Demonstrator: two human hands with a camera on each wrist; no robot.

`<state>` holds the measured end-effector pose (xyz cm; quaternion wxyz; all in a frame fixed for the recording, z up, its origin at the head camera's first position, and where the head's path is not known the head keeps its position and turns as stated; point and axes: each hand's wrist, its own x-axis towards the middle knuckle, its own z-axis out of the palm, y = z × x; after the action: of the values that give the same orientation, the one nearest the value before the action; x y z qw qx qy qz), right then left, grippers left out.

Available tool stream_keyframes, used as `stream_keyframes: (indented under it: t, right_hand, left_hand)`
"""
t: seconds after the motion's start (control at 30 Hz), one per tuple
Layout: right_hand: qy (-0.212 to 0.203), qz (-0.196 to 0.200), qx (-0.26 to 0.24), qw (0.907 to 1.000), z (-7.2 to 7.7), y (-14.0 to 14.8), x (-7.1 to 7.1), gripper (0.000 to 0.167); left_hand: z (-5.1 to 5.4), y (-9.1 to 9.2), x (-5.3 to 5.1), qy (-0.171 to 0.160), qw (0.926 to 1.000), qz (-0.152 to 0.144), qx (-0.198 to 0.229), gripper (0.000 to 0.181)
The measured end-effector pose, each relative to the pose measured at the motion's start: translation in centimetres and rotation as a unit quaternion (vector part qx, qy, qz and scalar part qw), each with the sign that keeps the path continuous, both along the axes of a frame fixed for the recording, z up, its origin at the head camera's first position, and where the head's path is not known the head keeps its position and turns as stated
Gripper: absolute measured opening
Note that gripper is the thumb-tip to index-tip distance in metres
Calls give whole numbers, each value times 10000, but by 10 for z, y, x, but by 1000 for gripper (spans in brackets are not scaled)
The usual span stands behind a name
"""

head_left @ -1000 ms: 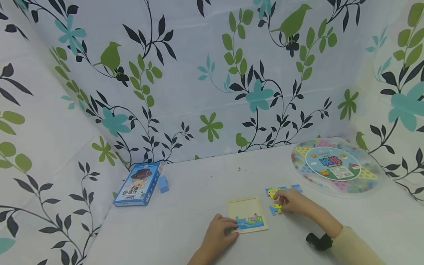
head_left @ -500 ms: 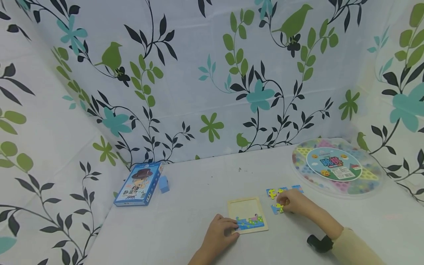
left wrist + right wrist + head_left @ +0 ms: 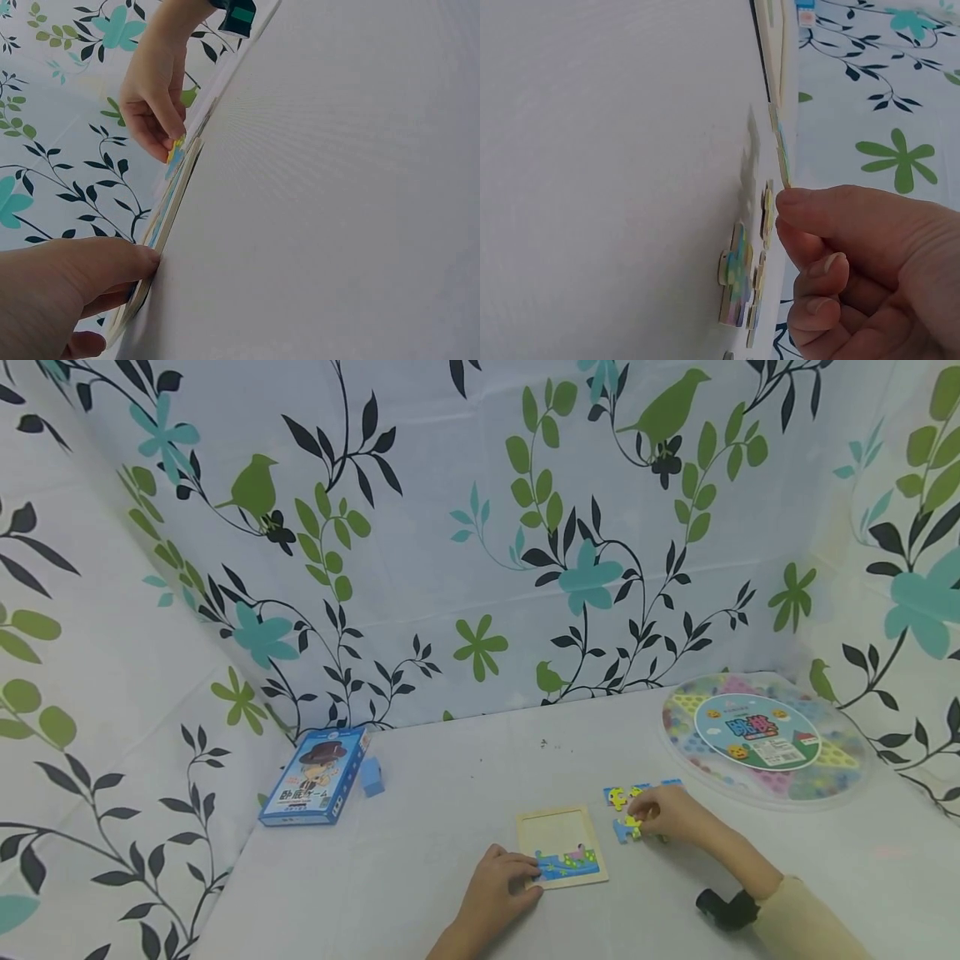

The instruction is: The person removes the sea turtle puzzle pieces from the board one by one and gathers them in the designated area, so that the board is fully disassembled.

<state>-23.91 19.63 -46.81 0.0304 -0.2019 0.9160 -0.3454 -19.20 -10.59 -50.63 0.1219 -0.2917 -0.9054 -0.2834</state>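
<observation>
A square wooden puzzle frame (image 3: 596, 831) lies on the table, its lower part filled with blue, green and pink jigsaw pieces (image 3: 562, 864). My left hand (image 3: 497, 893) holds the frame at its lower left corner, thumb against the bottom edge and fingertips over the left side. Between thumb and fingers, my right hand (image 3: 671, 814) pinches a blue and yellow jigsaw piece (image 3: 626, 829). The right wrist view shows this jigsaw piece (image 3: 781, 150) raised off the tabletop. Below it lie loose jigsaw pieces (image 3: 736, 277), partly hidden by the hand in the head view.
Behind my right hand lie more loose pieces (image 3: 617, 797). A round, clear game case (image 3: 757, 735) stands at the back right. At the back left are a blue box (image 3: 313, 777) and a small blue block (image 3: 372, 777). Patterned cloth (image 3: 420, 568) hangs behind the table.
My right hand has shifted slightly, with the blue and yellow jigsaw piece in its pinch. Another piece now shows under the hand. My left hand stays on the frame.
</observation>
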Motion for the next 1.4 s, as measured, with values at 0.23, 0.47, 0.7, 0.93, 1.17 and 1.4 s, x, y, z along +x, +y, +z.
stream_keyframes:
  t: [0.23, 0.47, 0.7, 0.93, 1.17, 1.4]
  right_hand:
    - [20, 155, -169, 9997, -4, 1, 0, 15]
    - [-74, 12, -49, 10000, -6, 0, -1, 15]
    - [-230, -184, 50, 9996, -4, 0, -1, 18]
    - [240, 156, -100, 9995, 1, -1, -1, 17]
    - [894, 621, -163, 9939, 12, -19, 6, 17]
    - [1083, 1014, -594, 9872, 6, -37, 5, 16]
  left_hand:
    - [1, 3, 1, 28, 10000, 3, -24, 17]
    - [3, 4, 1, 45, 10000, -49, -5, 16]
    - [3, 5, 0, 12, 10000, -43, -35, 17]
    - [0, 4, -2, -22, 9999, -79, 73, 16]
    - [-3, 2, -3, -54, 9997, 60, 250, 22]
    - [-2, 2, -2, -236, 9993, 127, 259, 22]
